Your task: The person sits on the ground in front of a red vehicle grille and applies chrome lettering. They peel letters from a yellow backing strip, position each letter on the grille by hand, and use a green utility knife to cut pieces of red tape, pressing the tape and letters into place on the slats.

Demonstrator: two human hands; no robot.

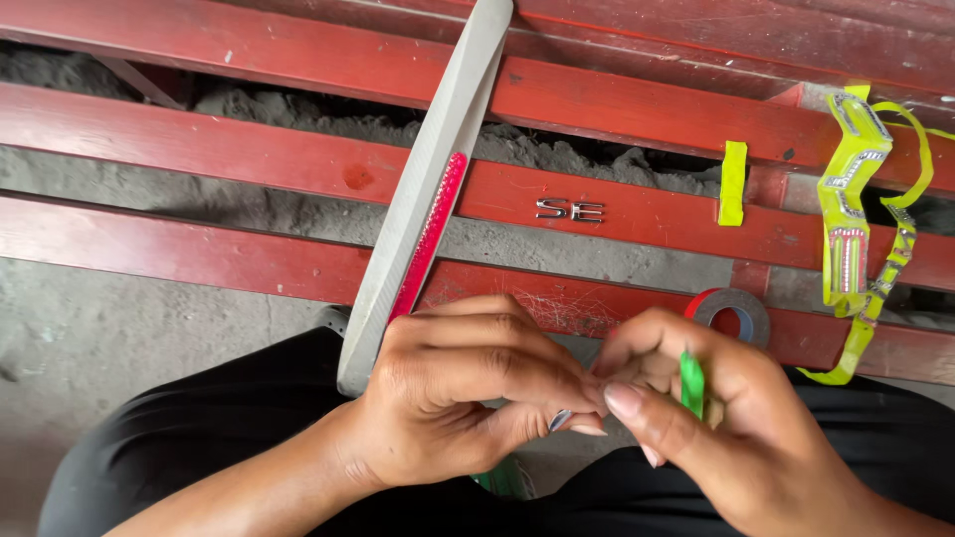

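A person's left hand [468, 393] and right hand [716, 418] meet fingertip to fingertip over the lap, close to the near edge of red-painted beams [249, 149]. The right pinches a thin green strip [691, 383]; the left pinches something small, mostly hidden. A long grey trim piece [428, 189] with a glittery red insert leans behind them. A tape roll [736, 310] sits half-hidden; yellow-backed chrome pieces [854, 189] lie right.

Both hands meet over the lap, fingertips pressed together at the centre. The left hand [463, 393] is curled, knuckles up, thumb and forefinger pinched; the right hand [721, 418] angles in from the right, thumb extended towards the left fingers.
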